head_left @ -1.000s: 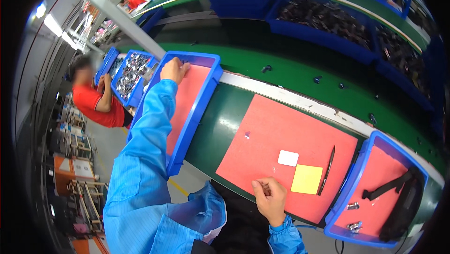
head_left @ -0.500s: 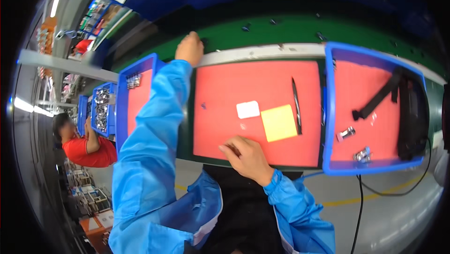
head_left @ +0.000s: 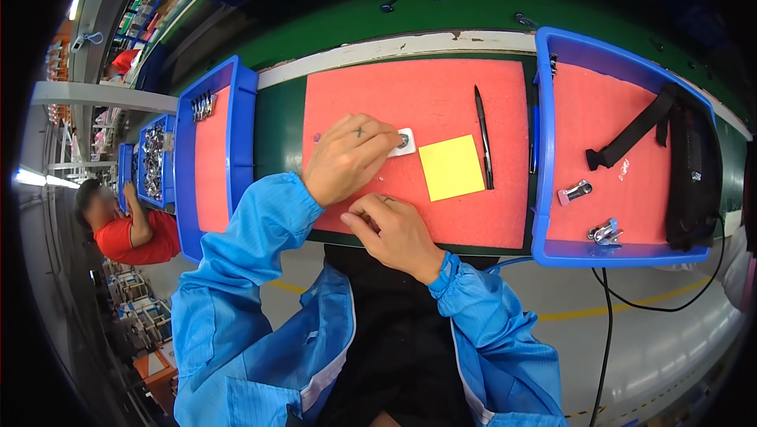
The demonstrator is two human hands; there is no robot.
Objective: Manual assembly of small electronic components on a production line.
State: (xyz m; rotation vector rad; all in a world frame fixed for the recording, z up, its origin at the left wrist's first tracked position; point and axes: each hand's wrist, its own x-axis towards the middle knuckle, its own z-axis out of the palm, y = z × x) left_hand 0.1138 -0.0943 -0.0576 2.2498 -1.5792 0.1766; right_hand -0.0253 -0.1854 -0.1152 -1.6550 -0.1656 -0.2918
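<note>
On a factory floor, at a green bench (head_left: 277,139) laid with a pink mat (head_left: 418,92), your left hand (head_left: 351,160) reaches to the white square (head_left: 401,152), its fingertips bunched at a small dark round part (head_left: 405,140) on top; whether they grip it cannot be told. Your right hand (head_left: 396,238), just beside but apart from the left, is loosely curled at the mat's near edge, its inside hidden. A yellow pad (head_left: 451,167) lies right of the square, then a black pen (head_left: 483,139). Blue bins flank the mat: the left bin (head_left: 244,131) holds a row of clips (head_left: 204,107), the right bin (head_left: 542,151) more clips (head_left: 605,233) and a black strap (head_left: 637,134). Farther left, a person in red (head_left: 138,236) works near metal parts (head_left: 153,159)
</note>
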